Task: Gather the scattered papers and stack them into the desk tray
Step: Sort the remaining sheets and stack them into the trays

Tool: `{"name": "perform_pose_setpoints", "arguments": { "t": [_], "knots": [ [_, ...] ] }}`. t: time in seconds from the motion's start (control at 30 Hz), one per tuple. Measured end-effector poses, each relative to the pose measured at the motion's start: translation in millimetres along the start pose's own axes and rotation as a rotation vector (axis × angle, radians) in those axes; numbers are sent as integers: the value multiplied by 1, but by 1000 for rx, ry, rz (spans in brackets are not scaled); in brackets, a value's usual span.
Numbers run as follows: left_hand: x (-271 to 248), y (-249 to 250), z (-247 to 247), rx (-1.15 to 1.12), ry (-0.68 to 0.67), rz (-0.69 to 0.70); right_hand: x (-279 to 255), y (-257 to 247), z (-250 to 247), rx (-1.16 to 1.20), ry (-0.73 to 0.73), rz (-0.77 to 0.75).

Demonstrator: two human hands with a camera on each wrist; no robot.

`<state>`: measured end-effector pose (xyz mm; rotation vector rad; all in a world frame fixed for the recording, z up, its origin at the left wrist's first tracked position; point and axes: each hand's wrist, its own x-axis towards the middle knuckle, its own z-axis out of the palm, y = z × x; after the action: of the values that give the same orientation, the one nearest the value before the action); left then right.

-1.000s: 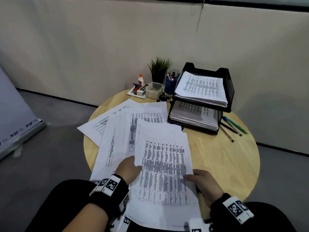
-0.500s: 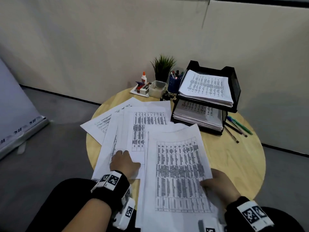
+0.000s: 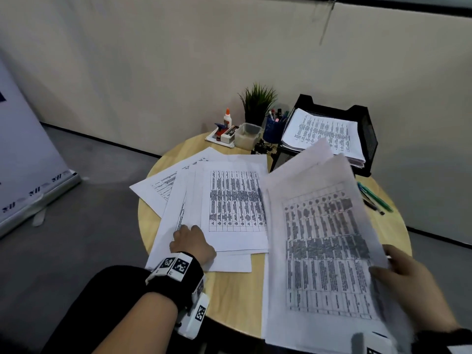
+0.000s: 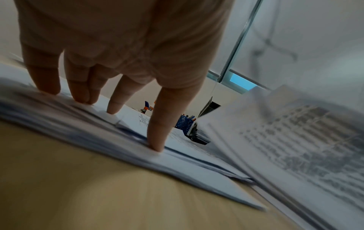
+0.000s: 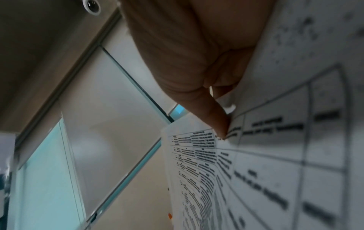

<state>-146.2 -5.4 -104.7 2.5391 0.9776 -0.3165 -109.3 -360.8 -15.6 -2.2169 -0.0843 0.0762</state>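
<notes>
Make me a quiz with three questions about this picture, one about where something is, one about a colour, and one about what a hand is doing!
1. Where is the small plant?
A. at the table's far edge, by the wall
B. on the floor
C. inside the desk tray

2. What colour is the pen cup?
A. red
B. blue
C. yellow

3. What is the left hand doing?
A. holding a pen
B. pressing down on the papers on the table
C. hanging in the air

Answers:
1 A, it stands behind the clear box, left of the black desk tray.
2 B, its mesh shows blue in the head view.
3 B, the left wrist view shows its fingertips resting on the sheets.
</notes>
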Motion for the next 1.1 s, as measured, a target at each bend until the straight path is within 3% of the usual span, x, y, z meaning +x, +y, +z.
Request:
{"name": "perform_pose_setpoints", "arguments": {
  "t": [0.2, 0.37, 0.5, 0.67, 0.83, 1.1],
  "knots": [
    [0, 0, -1, -66, 36, 7, 6, -2, -22, 244, 115, -41],
    [4, 2, -3, -34, 32, -13, 10, 0, -11, 498, 149, -15],
    [5, 5, -3, -85, 20, -31, 8, -1, 8, 815, 57, 102],
    [8, 10, -2, -69, -14, -13, 11, 4, 26, 962, -67, 249],
    [7, 16, 5, -101, 28, -1, 12, 18, 55, 889, -153, 362],
    [13, 27, -11, -68, -74, -42, 8, 21, 78, 578, -50, 320]
  ]
}}
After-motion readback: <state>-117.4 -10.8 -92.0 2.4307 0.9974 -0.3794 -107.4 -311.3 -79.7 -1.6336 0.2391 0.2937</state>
